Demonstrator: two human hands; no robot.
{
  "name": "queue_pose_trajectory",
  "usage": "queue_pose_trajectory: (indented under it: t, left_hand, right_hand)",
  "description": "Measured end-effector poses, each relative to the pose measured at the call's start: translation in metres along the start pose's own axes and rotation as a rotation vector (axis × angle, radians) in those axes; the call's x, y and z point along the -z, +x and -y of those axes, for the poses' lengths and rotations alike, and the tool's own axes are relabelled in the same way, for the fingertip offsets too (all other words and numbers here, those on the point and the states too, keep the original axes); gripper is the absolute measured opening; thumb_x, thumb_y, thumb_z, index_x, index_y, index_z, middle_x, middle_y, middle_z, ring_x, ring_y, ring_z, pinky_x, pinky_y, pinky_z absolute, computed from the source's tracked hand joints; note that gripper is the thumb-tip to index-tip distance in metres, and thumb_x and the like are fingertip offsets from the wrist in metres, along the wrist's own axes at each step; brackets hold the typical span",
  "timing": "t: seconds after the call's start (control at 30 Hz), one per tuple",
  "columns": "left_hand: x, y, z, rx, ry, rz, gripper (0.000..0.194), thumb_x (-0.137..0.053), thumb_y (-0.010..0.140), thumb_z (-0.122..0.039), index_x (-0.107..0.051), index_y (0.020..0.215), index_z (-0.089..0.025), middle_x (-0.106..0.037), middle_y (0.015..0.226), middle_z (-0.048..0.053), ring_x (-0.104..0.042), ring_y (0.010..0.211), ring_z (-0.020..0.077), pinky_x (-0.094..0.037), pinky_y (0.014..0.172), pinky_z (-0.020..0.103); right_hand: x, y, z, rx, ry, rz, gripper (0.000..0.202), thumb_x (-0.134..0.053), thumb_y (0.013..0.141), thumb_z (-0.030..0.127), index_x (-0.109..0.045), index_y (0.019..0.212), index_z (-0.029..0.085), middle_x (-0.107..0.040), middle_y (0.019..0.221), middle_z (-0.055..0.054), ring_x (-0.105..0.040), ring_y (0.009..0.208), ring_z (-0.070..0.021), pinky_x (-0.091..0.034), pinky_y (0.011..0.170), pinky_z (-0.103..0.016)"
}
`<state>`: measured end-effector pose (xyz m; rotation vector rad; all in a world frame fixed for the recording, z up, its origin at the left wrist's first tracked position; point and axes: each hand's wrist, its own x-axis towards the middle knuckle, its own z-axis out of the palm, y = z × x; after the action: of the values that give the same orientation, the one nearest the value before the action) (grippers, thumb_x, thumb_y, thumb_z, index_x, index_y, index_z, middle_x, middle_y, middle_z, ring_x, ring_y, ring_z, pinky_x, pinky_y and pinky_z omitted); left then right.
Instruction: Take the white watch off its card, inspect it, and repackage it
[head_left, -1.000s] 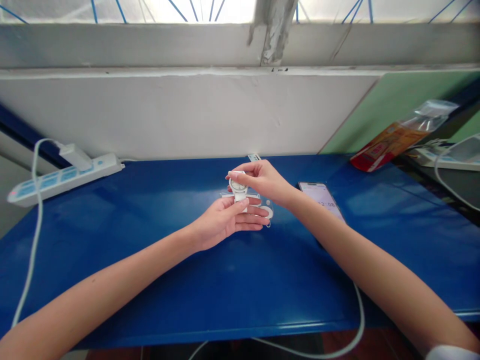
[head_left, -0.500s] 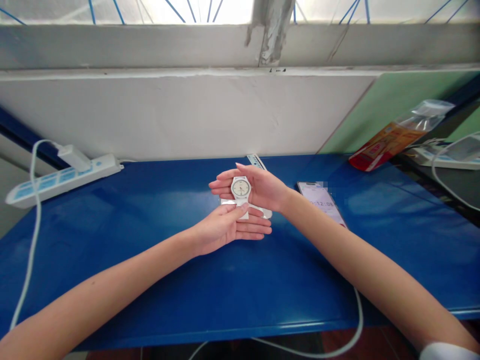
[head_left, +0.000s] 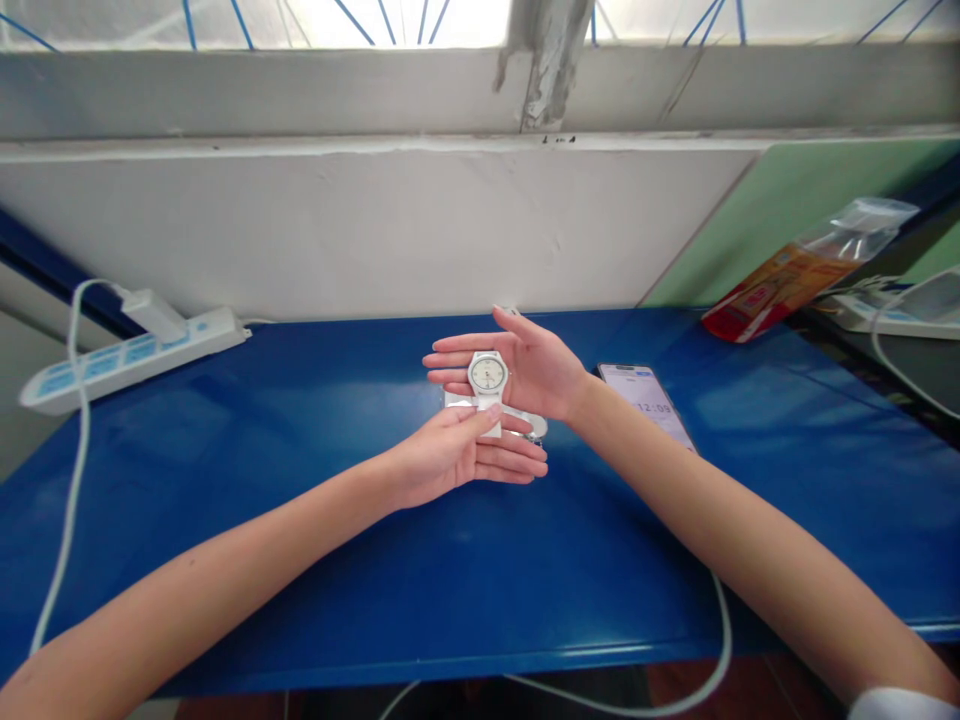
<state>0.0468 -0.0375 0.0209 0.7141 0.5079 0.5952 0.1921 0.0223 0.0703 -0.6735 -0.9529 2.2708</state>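
A white wristwatch [head_left: 488, 373] with a pale round dial lies face up between my hands. My left hand [head_left: 442, 455] pinches its white strap under the thumb, the other fingers stretched out to the right. Behind the watch is my right hand [head_left: 536, 365], palm up, thumb raised and fingers straight and apart. The watch head lies over the base of those fingers; whether it rests on them I cannot tell. Beneath the hands a clear, shiny piece [head_left: 535, 425], perhaps plastic packaging, is partly hidden on the blue table [head_left: 420, 590].
A phone [head_left: 637, 395] showing running digits lies by my right forearm. On the left is a white power strip [head_left: 135, 360] with a plugged-in charger and cable. A bottle with red liquid [head_left: 795, 270] leans at the back right. A white cable [head_left: 724, 640] hangs over the front edge.
My right hand has opened wider, its thumb lifting and fingers spreading. The left hand keeps its pinch on the strap. The whole view has shifted slightly.
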Motion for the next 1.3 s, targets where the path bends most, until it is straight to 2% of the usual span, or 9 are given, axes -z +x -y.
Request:
queue_pose_trajectory:
  t: [0.3, 0.57, 0.77, 0.9, 1.0, 1.07, 1.13, 1.2, 1.3]
  left_hand:
    - [-0.001, 0.002, -0.002, 0.027, -0.016, -0.092, 0.036, -0.049, 0.099, -0.038, -0.067, 0.098, -0.007, -0.074, 0.096, 0.018, -0.073, 0.089, 0.0249, -0.049, 0.093, 0.044]
    - [-0.003, 0.003, -0.002, 0.021, -0.005, -0.106, 0.037, -0.048, 0.099, -0.039, -0.067, 0.099, -0.007, -0.073, 0.101, 0.019, -0.072, 0.093, 0.0260, -0.050, 0.094, 0.043]
    - [-0.006, 0.000, -0.012, -0.047, 0.063, -0.087, 0.033, -0.057, 0.095, -0.038, -0.066, 0.103, -0.007, -0.071, 0.108, 0.020, -0.069, 0.102, 0.0281, -0.049, 0.096, 0.044]
    - [-0.001, -0.002, -0.024, -0.188, 0.319, -0.121, 0.036, -0.061, 0.090, -0.043, -0.067, 0.097, -0.008, -0.073, 0.095, 0.017, -0.072, 0.090, 0.0277, -0.052, 0.088, 0.042]
    - [0.009, -0.004, -0.029, -0.381, 0.723, -0.306, 0.032, -0.059, 0.090, -0.045, -0.066, 0.091, -0.013, -0.073, 0.088, 0.011, -0.071, 0.082, 0.0256, -0.053, 0.082, 0.039]
    - [0.016, -0.006, -0.030, -0.514, 1.065, -0.469, 0.027, -0.056, 0.092, -0.042, -0.067, 0.095, -0.018, -0.072, 0.092, 0.009, -0.069, 0.088, 0.0257, -0.049, 0.086, 0.038]
    - [0.023, -0.006, -0.028, -0.568, 1.309, -0.541, 0.025, -0.055, 0.093, -0.039, -0.067, 0.106, -0.021, -0.071, 0.104, 0.009, -0.065, 0.100, 0.0284, -0.044, 0.094, 0.039]
    - [0.027, -0.006, -0.024, -0.577, 1.422, -0.545, 0.030, -0.055, 0.092, -0.037, -0.065, 0.116, -0.021, -0.068, 0.115, 0.011, -0.062, 0.109, 0.0312, -0.039, 0.100, 0.042]
    - [0.031, -0.003, -0.018, -0.616, 1.436, -0.464, 0.051, -0.064, 0.086, -0.040, -0.055, 0.132, -0.019, -0.057, 0.136, 0.014, -0.051, 0.127, 0.0323, -0.030, 0.110, 0.043]
  right_hand:
    - [0.003, 0.000, 0.001, 0.045, -0.040, 0.010, 0.056, -0.031, 0.097, 0.054, -0.062, 0.117, 0.011, -0.068, 0.119, -0.017, -0.066, 0.110, -0.0254, -0.046, 0.101, -0.042]
    - [0.005, 0.002, -0.001, 0.060, -0.101, -0.016, 0.057, -0.030, 0.097, 0.053, -0.067, 0.107, 0.010, -0.067, 0.123, -0.018, -0.065, 0.111, -0.0247, -0.047, 0.101, -0.038]
    - [0.011, 0.002, 0.001, 0.197, -0.424, -0.059, 0.042, -0.043, 0.095, 0.048, -0.069, 0.106, 0.017, -0.071, 0.116, -0.011, -0.068, 0.102, -0.0242, -0.051, 0.093, -0.039]
    - [0.011, -0.011, 0.012, 0.529, -1.140, -0.169, 0.036, -0.054, 0.091, 0.047, -0.072, 0.108, 0.021, -0.074, 0.106, -0.007, -0.067, 0.098, -0.0248, -0.049, 0.088, -0.036]
    - [0.008, -0.021, 0.020, 0.654, -1.545, -0.210, 0.032, -0.056, 0.090, 0.042, -0.073, 0.111, 0.025, -0.075, 0.102, -0.005, -0.067, 0.093, -0.0249, -0.047, 0.086, -0.035]
    - [0.006, -0.026, 0.020, 0.680, -1.663, -0.214, 0.031, -0.056, 0.091, 0.041, -0.073, 0.112, 0.026, -0.075, 0.103, -0.005, -0.068, 0.091, -0.0250, -0.048, 0.084, -0.035]
    - [0.007, -0.033, 0.016, 0.698, -1.719, -0.198, 0.031, -0.056, 0.091, 0.040, -0.073, 0.113, 0.027, -0.074, 0.110, -0.005, -0.068, 0.095, -0.0257, -0.049, 0.086, -0.036]
    - [0.013, -0.042, 0.007, 0.729, -1.732, -0.169, 0.031, -0.056, 0.091, 0.040, -0.073, 0.113, 0.026, -0.072, 0.115, -0.006, -0.068, 0.101, -0.0266, -0.050, 0.089, -0.038]
    - [0.030, -0.060, -0.008, 0.735, -1.715, -0.281, 0.028, -0.058, 0.089, 0.037, -0.073, 0.111, 0.029, -0.071, 0.118, -0.005, -0.067, 0.105, -0.0277, -0.052, 0.092, -0.042]
